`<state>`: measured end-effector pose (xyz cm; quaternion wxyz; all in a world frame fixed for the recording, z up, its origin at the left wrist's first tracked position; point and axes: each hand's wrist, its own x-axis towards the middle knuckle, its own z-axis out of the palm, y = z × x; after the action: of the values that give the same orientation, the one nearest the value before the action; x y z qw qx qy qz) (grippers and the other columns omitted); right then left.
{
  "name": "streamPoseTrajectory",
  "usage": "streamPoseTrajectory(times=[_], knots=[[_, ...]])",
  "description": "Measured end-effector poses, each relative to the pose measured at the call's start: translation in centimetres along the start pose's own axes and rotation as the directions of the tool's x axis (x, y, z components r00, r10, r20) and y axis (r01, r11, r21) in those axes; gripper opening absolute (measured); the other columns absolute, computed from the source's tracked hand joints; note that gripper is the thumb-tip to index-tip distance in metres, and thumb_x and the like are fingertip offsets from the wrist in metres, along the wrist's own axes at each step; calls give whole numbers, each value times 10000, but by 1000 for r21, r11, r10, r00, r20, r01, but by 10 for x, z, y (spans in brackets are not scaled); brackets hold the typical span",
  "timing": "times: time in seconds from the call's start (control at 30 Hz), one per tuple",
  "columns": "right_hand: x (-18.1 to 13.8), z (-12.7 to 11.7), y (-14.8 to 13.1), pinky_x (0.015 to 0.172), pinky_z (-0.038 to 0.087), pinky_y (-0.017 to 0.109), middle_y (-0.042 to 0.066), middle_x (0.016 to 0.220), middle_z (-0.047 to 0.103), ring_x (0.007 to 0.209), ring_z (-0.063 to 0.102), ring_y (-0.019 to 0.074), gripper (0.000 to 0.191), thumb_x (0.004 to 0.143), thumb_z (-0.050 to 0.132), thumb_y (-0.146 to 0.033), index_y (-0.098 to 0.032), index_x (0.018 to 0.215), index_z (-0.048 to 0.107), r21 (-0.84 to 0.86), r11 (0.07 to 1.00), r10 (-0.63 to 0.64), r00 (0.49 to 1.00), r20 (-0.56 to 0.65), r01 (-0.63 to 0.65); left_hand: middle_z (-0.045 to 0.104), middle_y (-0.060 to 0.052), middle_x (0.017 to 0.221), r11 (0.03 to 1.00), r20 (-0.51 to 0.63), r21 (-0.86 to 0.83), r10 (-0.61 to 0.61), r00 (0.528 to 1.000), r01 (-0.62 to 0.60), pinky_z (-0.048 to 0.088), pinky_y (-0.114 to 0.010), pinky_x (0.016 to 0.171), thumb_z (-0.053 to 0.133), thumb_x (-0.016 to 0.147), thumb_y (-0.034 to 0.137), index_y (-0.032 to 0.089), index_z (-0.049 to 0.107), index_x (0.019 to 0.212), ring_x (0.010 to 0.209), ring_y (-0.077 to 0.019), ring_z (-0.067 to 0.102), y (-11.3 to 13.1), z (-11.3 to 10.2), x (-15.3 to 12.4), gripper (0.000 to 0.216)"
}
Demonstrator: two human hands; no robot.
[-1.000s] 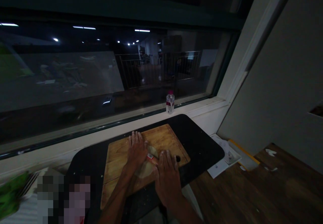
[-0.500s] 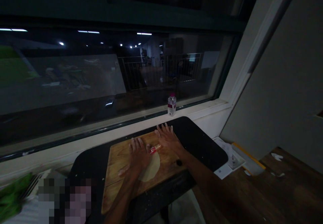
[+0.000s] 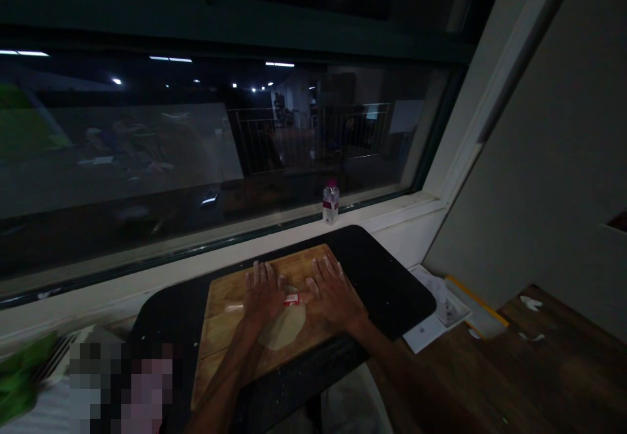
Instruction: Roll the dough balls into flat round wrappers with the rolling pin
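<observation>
A flat round of pale dough point(image 3: 285, 327) lies on a wooden cutting board point(image 3: 225, 316). Across it runs a thin rolling pin with a red-and-white label point(image 3: 292, 299). My left hand point(image 3: 263, 294) lies flat on the pin's left part, fingers stretched forward. My right hand point(image 3: 334, 292) presses flat on the pin's right part, fingers spread. Both palms rest on top of the pin rather than wrapped round it.
The board sits on a black table point(image 3: 392, 277) below a dark window. A small water bottle point(image 3: 330, 203) stands on the white sill. Papers point(image 3: 434, 316) lie on the wooden floor at right. Green leaves point(image 3: 19, 375) show at the lower left.
The pin and both hands rolled away over the dough, then came part of the way back. My right hand moved from the board's far edge to its middle.
</observation>
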<state>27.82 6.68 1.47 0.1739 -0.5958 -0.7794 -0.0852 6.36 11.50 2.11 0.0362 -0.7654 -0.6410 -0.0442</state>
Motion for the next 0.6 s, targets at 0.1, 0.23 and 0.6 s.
streamPoseTrajectory(times=[0.1, 0.23, 0.6], knots=[[-26, 0, -20, 1352, 287, 603, 213, 1724, 465, 1653, 359, 364, 603, 1174, 359, -376, -64, 1682, 451, 11, 992, 129, 991, -30, -129, 420, -268, 1743, 1000, 8, 17, 26, 1000, -26, 253, -630, 1345, 242, 1120, 378, 14, 456, 1653, 1691, -401, 284, -11, -1, 0, 680], [-56, 6, -47, 1355, 296, 570, 221, 1710, 484, 1644, 384, 356, 616, 1152, 421, -358, -58, 1691, 435, 24, 978, 207, 970, -126, -206, 403, -220, 1768, 999, 75, 44, 21, 997, -25, 246, -634, 1353, 215, 1129, 373, 40, 437, 1671, 1704, -390, 243, -39, -5, 5, 674], [-11, 5, -37, 1352, 244, 657, 260, 1672, 512, 1647, 367, 392, 645, 1183, 289, -422, -14, 1622, 528, 85, 935, 345, 939, 2, -343, 435, -212, 1757, 999, 13, 27, 40, 999, -40, 342, -633, 1306, 253, 1099, 303, 80, 478, 1655, 1684, -388, 304, -64, -2, 3, 640]])
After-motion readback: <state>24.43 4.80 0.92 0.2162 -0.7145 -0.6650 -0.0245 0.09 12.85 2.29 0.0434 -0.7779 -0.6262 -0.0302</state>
